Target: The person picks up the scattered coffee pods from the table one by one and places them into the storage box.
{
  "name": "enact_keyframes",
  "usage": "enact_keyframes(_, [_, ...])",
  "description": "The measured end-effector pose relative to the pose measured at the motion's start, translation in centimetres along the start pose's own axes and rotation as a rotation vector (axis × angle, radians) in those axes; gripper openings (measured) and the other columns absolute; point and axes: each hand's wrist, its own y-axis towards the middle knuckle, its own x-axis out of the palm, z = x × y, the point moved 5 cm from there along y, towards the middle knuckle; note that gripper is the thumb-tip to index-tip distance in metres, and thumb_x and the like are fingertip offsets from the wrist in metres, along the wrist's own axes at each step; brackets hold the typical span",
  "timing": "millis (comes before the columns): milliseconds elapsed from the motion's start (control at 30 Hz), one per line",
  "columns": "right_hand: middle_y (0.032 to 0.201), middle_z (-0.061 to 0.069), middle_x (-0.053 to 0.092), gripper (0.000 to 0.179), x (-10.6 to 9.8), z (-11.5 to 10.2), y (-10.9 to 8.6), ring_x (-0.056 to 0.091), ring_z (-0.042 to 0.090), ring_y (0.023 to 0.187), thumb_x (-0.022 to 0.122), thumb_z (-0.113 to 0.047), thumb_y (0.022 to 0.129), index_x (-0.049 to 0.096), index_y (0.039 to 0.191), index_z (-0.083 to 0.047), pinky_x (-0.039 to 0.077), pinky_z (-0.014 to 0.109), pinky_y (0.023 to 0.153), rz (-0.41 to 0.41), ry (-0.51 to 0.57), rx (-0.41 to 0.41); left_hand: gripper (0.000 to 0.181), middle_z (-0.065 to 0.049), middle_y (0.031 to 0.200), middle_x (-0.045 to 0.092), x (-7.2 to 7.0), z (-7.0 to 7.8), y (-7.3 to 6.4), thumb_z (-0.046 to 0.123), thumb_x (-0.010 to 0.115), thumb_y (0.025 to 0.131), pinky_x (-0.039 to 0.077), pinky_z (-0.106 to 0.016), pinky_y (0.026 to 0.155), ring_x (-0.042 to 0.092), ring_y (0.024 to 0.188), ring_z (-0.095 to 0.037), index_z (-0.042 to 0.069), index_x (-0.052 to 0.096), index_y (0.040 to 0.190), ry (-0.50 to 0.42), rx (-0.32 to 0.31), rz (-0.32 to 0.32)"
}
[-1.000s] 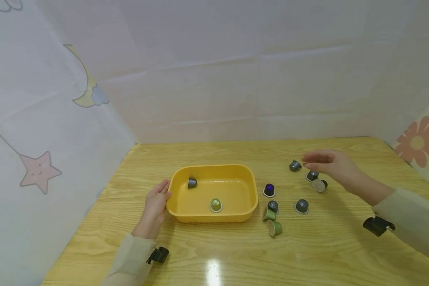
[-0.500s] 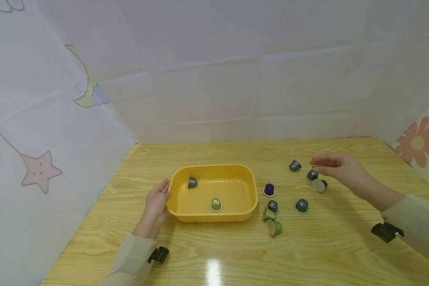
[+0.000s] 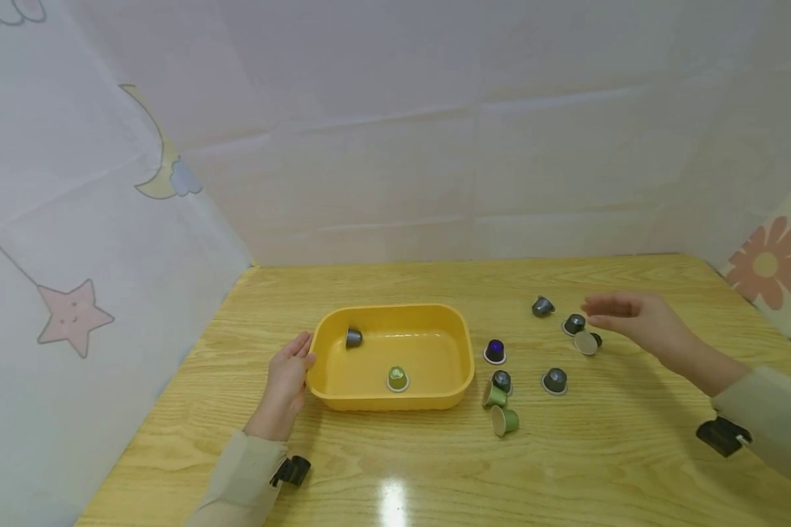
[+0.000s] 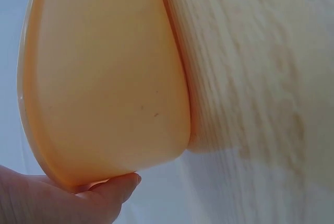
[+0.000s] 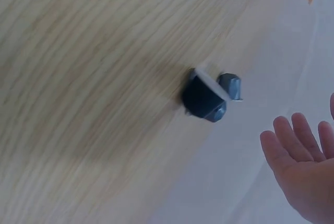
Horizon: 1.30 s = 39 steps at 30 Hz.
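Observation:
A yellow tray point(image 3: 395, 402) stands on the table. It holds a dark grey coffee capsule point(image 3: 354, 337) and a green coffee capsule point(image 3: 398, 378). My left hand point(image 3: 286, 372) touches the tray's left end, the thumb against its outer wall in the left wrist view. Over the right side of the table, my right hand point(image 3: 639, 322) hovers with nothing in it, fingers extended. Near its fingertips are a dark capsule point(image 3: 574, 323) standing on its rim and a capsule with a beige lid point(image 3: 586, 342) lying on its side. Another dark capsule point(image 3: 543, 307) lies farther left.
Between tray and right hand are a purple-blue capsule point(image 3: 495, 350), a dark capsule point(image 3: 502, 380), two green ones, the nearer green capsule point(image 3: 504, 421) on its side, and a dark upright capsule point(image 3: 555, 380). A pale printed backdrop point(image 3: 395, 146) rises behind the wooden table point(image 3: 448, 468).
My right hand has drawn back to the right and slightly nearer, away from the farthest dark capsule. The left hand, tray and capsules look the same.

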Motion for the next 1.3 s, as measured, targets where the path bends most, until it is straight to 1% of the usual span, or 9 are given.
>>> enact_keyframes(200, [0.107,-0.030,0.057,0.054,-0.4,1.4,0.1,0.055,-0.012,0.097,0.064,-0.024,0.096,0.048,0.135,0.009,0.048,0.009,0.077,-0.025,0.018,0.003,0.054,-0.019,0.158,0.019,-0.1,0.0,0.0,-0.009,0.031,0.100,0.022,-0.037,0.116,0.019,0.145,-0.029,-0.007,0.015,0.152,-0.005,-0.009,0.006])
enact_keyframes(500, [0.112,-0.030,0.058,0.046,-0.6,3.0,0.2,0.054,-0.014,0.100,0.063,-0.018,0.097,0.052,0.135,0.006,0.048,0.010,0.078,-0.066,0.049,-0.036,0.053,-0.020,0.158,0.018,0.0,0.0,0.0,-0.009,0.031,0.101,0.022,-0.038,0.116,0.018,0.145,-0.029,-0.007,0.015,0.152,-0.003,-0.007,0.003])
enact_keyframes(667, [0.117,-0.026,0.057,0.048,-0.7,3.8,0.2,0.050,-0.018,0.101,0.063,-0.018,0.097,0.051,0.135,0.008,0.049,0.011,0.078,-0.091,0.002,-0.048,0.053,-0.021,0.157,0.018,0.0,0.0,0.0,-0.009,0.031,0.100,0.022,-0.038,0.116,0.019,0.145,-0.030,-0.008,0.015,0.151,-0.014,0.001,0.005])
enact_keyframes(767, [0.119,-0.020,0.059,0.048,-0.6,4.2,0.3,0.048,-0.019,0.102,0.066,-0.018,0.094,0.053,0.133,0.008,0.050,0.012,0.078,-0.105,-0.042,-0.059,0.053,-0.022,0.157,0.019,0.0,0.0,0.1,-0.009,0.031,0.100,0.023,-0.038,0.116,0.019,0.145,-0.030,-0.008,0.016,0.151,-0.015,0.003,0.006])
enact_keyframes(867, [0.121,-0.010,0.062,0.047,-0.5,4.5,0.4,0.047,-0.019,0.101,0.068,-0.016,0.092,0.056,0.130,0.008,0.050,0.013,0.077,-0.112,-0.068,-0.075,0.053,-0.021,0.157,0.019,0.0,0.0,0.1,-0.010,0.031,0.100,0.023,-0.038,0.116,0.019,0.145,-0.030,-0.008,0.016,0.151,-0.011,0.003,0.004])
enact_keyframes(1000, [0.125,0.008,0.063,0.046,-0.2,4.9,0.6,0.045,-0.021,0.101,0.069,-0.015,0.091,0.057,0.129,0.009,0.050,0.014,0.076,-0.123,-0.083,-0.087,0.053,-0.022,0.157,0.018,0.0,0.0,0.1,-0.010,0.031,0.100,0.023,-0.038,0.116,0.019,0.145,-0.030,-0.009,0.015,0.151,-0.009,0.004,-0.004])
enact_keyframes(1100, [0.127,0.015,0.061,0.047,0.0,5.2,0.7,0.041,-0.022,0.102,0.069,-0.015,0.092,0.056,0.130,0.008,0.049,0.013,0.077,-0.139,-0.102,-0.089,0.053,-0.022,0.157,0.018,0.0,0.0,0.0,-0.010,0.031,0.100,0.023,-0.038,0.116,0.019,0.145,-0.031,-0.009,0.015,0.151,-0.009,0.005,-0.006])
enact_keyframes(1200, [0.127,0.013,0.061,0.045,0.1,5.6,0.9,0.040,-0.023,0.102,0.069,-0.015,0.092,0.057,0.129,0.008,0.046,0.011,0.078,-0.136,-0.119,-0.096,0.053,-0.022,0.157,0.018,-0.1,-0.1,0.1,-0.010,0.031,0.100,0.023,-0.038,0.116,0.018,0.145,-0.031,-0.009,0.014,0.151,-0.007,0.005,-0.003])
enact_keyframes(1300, [0.125,0.005,0.063,0.043,0.2,6.0,1.1,0.040,-0.022,0.103,0.069,-0.013,0.091,0.058,0.127,0.008,0.044,0.009,0.079,-0.136,-0.120,-0.116,0.053,-0.022,0.157,0.019,0.0,-0.1,0.2,-0.010,0.031,0.100,0.023,-0.038,0.116,0.019,0.145,-0.030,-0.008,0.015,0.151,-0.006,0.002,0.000])
